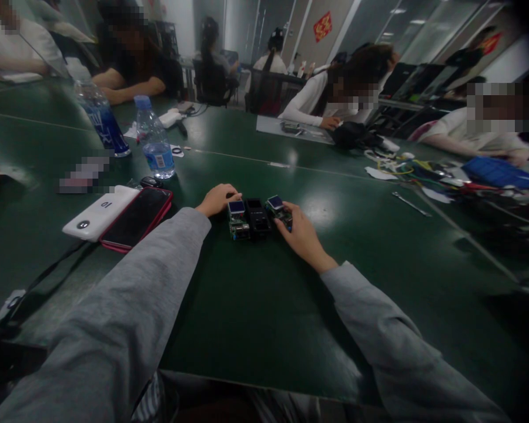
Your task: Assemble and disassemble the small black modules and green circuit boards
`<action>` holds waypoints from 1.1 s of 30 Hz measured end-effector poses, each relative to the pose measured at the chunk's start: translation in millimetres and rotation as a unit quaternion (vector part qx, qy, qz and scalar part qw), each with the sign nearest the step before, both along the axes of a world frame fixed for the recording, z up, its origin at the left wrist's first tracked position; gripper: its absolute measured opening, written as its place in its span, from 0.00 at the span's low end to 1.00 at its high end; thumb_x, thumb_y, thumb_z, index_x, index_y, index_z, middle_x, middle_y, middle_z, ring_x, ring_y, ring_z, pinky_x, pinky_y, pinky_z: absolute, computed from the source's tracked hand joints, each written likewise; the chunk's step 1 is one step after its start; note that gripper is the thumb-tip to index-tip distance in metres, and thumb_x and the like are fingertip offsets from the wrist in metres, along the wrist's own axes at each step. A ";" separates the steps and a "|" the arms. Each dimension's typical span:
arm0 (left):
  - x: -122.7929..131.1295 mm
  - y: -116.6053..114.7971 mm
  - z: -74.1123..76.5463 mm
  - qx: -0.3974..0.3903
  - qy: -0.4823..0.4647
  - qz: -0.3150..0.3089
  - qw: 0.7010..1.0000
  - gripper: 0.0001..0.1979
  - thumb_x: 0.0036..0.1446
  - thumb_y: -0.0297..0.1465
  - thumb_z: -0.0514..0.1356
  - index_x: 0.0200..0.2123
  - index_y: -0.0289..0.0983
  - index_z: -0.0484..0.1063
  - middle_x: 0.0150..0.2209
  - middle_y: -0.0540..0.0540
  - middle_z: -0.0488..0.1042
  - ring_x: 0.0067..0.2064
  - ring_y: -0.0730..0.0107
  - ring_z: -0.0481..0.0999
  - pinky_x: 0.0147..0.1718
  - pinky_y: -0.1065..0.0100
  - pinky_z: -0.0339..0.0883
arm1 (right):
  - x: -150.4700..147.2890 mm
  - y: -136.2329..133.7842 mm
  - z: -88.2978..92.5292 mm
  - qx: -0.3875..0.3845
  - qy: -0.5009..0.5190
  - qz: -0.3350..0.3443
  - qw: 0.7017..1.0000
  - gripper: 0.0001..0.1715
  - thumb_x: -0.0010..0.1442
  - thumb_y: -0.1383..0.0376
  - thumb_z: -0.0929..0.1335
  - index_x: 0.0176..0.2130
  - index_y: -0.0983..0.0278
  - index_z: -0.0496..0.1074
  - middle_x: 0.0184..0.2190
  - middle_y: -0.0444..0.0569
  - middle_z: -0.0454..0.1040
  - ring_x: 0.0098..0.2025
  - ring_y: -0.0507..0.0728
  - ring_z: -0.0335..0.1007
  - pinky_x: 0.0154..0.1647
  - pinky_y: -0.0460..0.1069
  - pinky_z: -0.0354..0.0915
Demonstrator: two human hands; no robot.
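Observation:
Two small green circuit boards with little screens flank a black device case [258, 217] on the dark green table. The fingers of my left hand [216, 201] curl round the far left corner of the left circuit board [238, 226], and its thumb is hidden. My right hand [303, 235] holds the right circuit board [275, 204] between thumb and fingers, slightly tilted beside the case. The left board sits close against the case's left side. Part of the right board is covered by my fingers.
To the left lie a white power bank [94, 214], a phone in a red case [136, 217] and two bottles, one a clear water bottle [156, 147]. Cables and a blue tray [500, 171] clutter the right, near a metal wrench [411, 204]. Several people sit around the table.

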State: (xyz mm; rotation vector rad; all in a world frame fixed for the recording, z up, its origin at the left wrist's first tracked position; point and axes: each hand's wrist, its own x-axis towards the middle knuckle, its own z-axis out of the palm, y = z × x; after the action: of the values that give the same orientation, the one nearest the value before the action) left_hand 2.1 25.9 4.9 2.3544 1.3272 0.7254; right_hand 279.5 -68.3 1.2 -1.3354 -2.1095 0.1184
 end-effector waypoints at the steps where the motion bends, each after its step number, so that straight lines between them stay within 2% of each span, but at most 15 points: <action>1: 0.0 0.4 -0.3 0.000 0.000 -0.001 1.000 0.19 0.65 0.43 0.50 0.39 0.38 0.77 0.45 0.43 0.76 0.46 0.62 0.71 0.48 0.59 0.63 | -0.2 0.0 0.1 -0.001 -0.001 -0.001 1.000 0.29 0.64 0.57 0.63 0.61 0.65 0.57 0.55 0.60 0.66 0.55 0.66 0.66 0.56 0.63 0.65; 25: 1.1 -1.0 2.6 -0.010 0.001 0.000 1.000 0.20 0.65 0.43 0.50 0.38 0.38 0.78 0.45 0.43 0.76 0.45 0.62 0.71 0.46 0.59 0.64 | 0.4 0.2 0.5 -0.008 -0.003 -0.008 1.000 0.29 0.64 0.57 0.63 0.61 0.65 0.57 0.56 0.61 0.66 0.56 0.67 0.66 0.55 0.64 0.66; 33: 0.8 2.1 -1.5 0.002 -0.002 -0.001 1.000 0.19 0.65 0.43 0.51 0.38 0.38 0.78 0.44 0.43 0.76 0.44 0.63 0.72 0.46 0.60 0.65 | -0.9 -1.1 1.8 -0.012 0.000 -0.008 1.000 0.29 0.64 0.57 0.63 0.61 0.65 0.57 0.55 0.61 0.67 0.56 0.67 0.66 0.55 0.65 0.66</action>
State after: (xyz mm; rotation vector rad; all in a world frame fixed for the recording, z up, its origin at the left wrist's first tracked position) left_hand 2.9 28.0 3.3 2.3553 1.3218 0.7318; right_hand 278.6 -69.4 3.1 -1.3649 -2.1037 0.1364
